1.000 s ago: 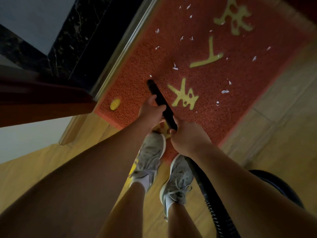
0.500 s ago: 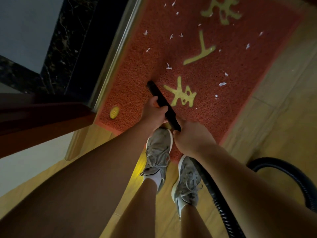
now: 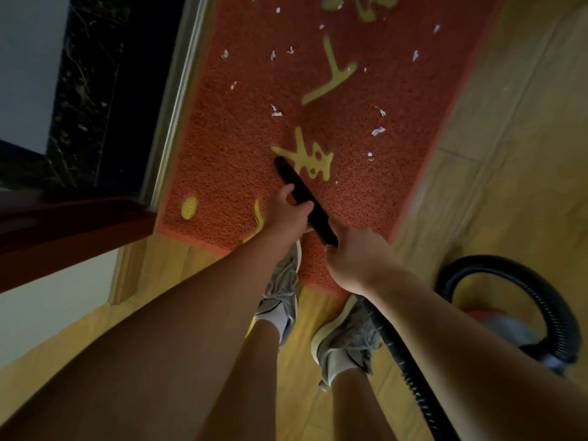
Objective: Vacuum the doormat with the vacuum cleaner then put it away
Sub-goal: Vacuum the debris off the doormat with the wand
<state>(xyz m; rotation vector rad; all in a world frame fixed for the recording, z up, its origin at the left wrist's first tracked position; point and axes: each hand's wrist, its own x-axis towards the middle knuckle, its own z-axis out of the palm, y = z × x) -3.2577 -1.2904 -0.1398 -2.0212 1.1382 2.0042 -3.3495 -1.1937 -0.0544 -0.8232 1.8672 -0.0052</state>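
A red doormat with yellow characters lies on the floor ahead, strewn with several white paper scraps. A black vacuum nozzle points forward with its tip beside the nearest yellow character. My left hand grips the nozzle partway along. Behind it, my right hand grips the rear end, where the ribbed black hose begins. The hose loops to the vacuum body at the right. My two grey shoes stand at the mat's near edge.
A metal door threshold and dark marble frame run along the mat's left side. A dark red door edge juts in from the left. Wooden floor lies to the right of the mat.
The view has shifted, bringing the hose loop and vacuum body into sight at right. The nozzle tip now sits closer to the nearest yellow character. Both hands keep their grip.
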